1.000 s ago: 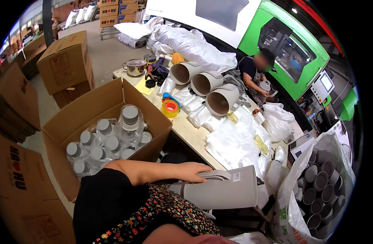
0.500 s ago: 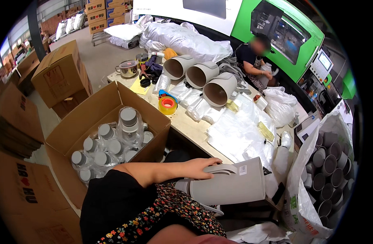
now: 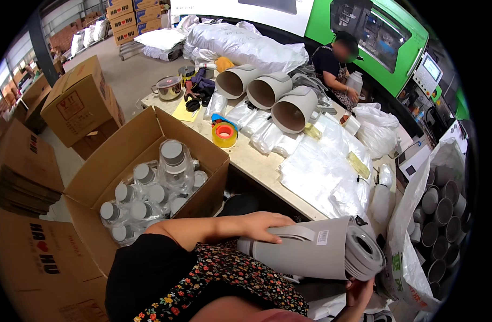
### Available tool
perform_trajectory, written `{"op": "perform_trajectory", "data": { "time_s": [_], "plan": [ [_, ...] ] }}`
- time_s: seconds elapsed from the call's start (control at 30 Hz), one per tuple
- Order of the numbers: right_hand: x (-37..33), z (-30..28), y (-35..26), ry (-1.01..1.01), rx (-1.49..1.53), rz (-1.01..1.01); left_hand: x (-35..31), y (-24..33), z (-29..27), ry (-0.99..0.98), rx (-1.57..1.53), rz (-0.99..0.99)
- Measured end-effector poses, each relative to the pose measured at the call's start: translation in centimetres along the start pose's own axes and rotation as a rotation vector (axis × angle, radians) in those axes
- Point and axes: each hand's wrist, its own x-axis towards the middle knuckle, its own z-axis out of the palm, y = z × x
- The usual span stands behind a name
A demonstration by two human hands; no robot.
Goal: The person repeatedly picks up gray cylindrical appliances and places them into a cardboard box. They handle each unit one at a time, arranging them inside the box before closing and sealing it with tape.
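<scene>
A large grey jug with a side handle and a small white label lies on its side across my lap. My left hand is closed on it beside the handle. At the jug's right-hand end is a round, ribbed grey part with a dark opening, touching or very close to the rim. From below, my right hand grips this part, its fingers partly hidden. Whether the part sits inside the rim I cannot tell.
To the left, an open carton holds several bagged, grey-capped bottles. The table bears three grey cylinders, a tape roll and clear plastic bags. A white sack of grey cups stands right. A co-worker sits beyond.
My right hand has come into view at the lower right, bringing the ribbed grey part to the jug's end. My left hand keeps its hold. The co-worker's hands and container have shifted.
</scene>
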Motion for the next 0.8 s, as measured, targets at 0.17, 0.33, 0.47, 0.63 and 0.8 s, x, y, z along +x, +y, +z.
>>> {"op": "perform_trajectory", "data": {
  "time_s": [0.17,0.33,0.47,0.63,0.8],
  "plan": [
    [2.8,7.8,-2.2,0.423,-1.564,-0.822,1.0,0.1,-0.9,-0.07,-0.026,-0.062],
    [4.7,13.8,-5.5,-0.011,-2.082,-0.392,1.5,0.1,-1.3,-0.089,0.01,-0.179],
    [5.6,12.9,-5.7,-0.02,-1.935,-0.346,1.7,-0.1,-0.9,-0.072,0.039,-0.146],
    [5.0,10.6,-5.3,0.262,-1.661,-0.492,1.9,-0.9,-0.7,-0.075,0.035,-0.204],
    [8.2,10.1,-0.7,0.201,-1.924,-0.874,2.0,0.0,-1.0,-0.039,-0.006,-0.224]
  ]
}}
